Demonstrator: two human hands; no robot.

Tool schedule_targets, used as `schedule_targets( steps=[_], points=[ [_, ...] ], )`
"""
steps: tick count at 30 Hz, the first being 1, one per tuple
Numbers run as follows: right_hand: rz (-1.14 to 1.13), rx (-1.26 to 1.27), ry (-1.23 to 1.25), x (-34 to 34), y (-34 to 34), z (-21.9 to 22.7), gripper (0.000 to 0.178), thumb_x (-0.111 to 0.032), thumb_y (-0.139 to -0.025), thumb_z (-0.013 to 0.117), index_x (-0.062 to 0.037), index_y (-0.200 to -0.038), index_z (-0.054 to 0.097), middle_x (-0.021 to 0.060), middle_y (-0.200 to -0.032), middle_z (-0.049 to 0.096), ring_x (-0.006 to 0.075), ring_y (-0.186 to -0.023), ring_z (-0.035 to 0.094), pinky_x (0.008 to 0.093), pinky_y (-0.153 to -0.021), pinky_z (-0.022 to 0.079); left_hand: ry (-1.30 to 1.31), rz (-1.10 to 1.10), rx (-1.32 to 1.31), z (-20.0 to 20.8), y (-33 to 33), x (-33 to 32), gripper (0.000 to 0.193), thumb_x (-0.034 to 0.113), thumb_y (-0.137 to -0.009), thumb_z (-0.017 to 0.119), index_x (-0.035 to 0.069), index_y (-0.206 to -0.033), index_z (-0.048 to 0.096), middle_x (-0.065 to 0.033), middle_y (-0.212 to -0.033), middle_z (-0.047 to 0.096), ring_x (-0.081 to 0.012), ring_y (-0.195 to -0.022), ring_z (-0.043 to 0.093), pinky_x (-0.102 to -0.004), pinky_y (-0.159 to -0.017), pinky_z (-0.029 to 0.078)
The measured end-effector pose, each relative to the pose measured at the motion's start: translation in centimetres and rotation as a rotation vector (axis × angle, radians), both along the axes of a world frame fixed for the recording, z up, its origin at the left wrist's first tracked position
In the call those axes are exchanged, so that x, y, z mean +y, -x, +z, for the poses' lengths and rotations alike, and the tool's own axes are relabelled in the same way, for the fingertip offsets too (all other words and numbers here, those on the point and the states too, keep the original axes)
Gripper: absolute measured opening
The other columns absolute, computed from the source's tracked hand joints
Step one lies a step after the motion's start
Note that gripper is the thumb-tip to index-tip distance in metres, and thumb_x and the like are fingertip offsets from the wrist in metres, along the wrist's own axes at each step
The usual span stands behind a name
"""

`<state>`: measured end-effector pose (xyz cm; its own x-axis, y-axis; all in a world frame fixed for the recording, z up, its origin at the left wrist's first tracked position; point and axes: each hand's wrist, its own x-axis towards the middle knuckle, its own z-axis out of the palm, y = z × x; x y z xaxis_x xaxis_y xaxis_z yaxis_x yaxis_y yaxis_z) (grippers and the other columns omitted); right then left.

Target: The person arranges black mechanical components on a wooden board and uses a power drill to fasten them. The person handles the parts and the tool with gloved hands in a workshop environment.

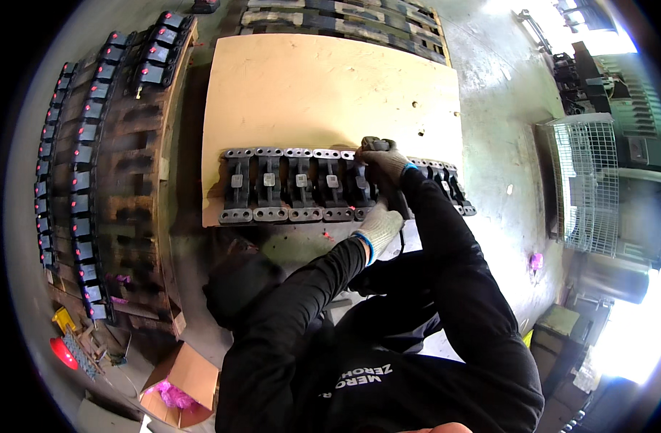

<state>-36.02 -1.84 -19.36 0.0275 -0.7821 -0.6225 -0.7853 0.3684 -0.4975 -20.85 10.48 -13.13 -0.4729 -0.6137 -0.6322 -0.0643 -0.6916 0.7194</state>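
Observation:
A row of dark metal castings (301, 180) lies along the near edge of a tan board (323, 94). Each has end flanges with round holes and a small pale plate mid-body. Over the right half of the row, both gloved hands grip a dark corded power tool that resembles an angle grinder (392, 195). My right hand (388, 162) wraps the tool's front near its head. Farther back, close to the cord, my left hand (379, 225) is closed around the body. The tool and my right arm hide part of the castings beneath; contact with them cannot be made out.
Left of the board, wooden pallets (139, 130) carry rows of dark parts with red caps (85, 151). A cardboard box (193, 375) with pink plastic stands lower left. On the right is a wire mesh cage (594, 180). Another pallet (345, 18) lies beyond the board.

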Motion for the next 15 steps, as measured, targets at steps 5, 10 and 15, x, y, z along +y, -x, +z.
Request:
schedule_targets(
  steps=[5, 10, 15],
  points=[
    [0.22, 0.124, 0.105, -0.3, 1.1, 0.1, 0.037, -0.04, -0.091, 0.063, -0.0264, -0.125, 0.068, 0.0278, -0.132, 0.055, 0.0381, -0.123, 0.055, 0.0376, -0.116, 0.032, -0.057, 0.077, 0.18, -0.1, -0.1, -0.5, 0.049, 0.005, -0.082, 0.056, 0.002, -0.131, 0.055, -0.0135, -0.109, 0.064, -0.0271, -0.096, 0.059, -0.0342, -0.088, 0.047],
    [-0.139, 0.012, 0.024, -1.0, -0.3, -1.6, 0.044, -0.042, -0.089, 0.065, -0.0292, -0.131, 0.062, 0.0286, -0.12, 0.061, 0.0365, -0.116, 0.059, 0.0372, -0.114, 0.033, 0.0, 0.117, 0.066, -2.4, 1.1, 0.0, 0.056, 0.003, -0.078, 0.056, 0.001, -0.134, 0.053, -0.0146, -0.115, 0.063, -0.0277, -0.105, 0.057, -0.035, -0.094, 0.045],
    [-0.28, -0.111, 0.042, -1.9, 3.1, -4.6, 0.086, -0.044, -0.077, 0.078, -0.0062, -0.145, 0.042, 0.0243, -0.119, 0.06, 0.0324, -0.111, 0.06, 0.0346, -0.105, 0.044, -0.035, 0.11, 0.136, 1.4, 0.3, -1.0, 0.056, 0.002, -0.077, 0.055, 0.003, -0.134, 0.054, -0.0153, -0.116, 0.064, -0.0295, -0.107, 0.058, -0.0345, -0.097, 0.045]
  ],
)
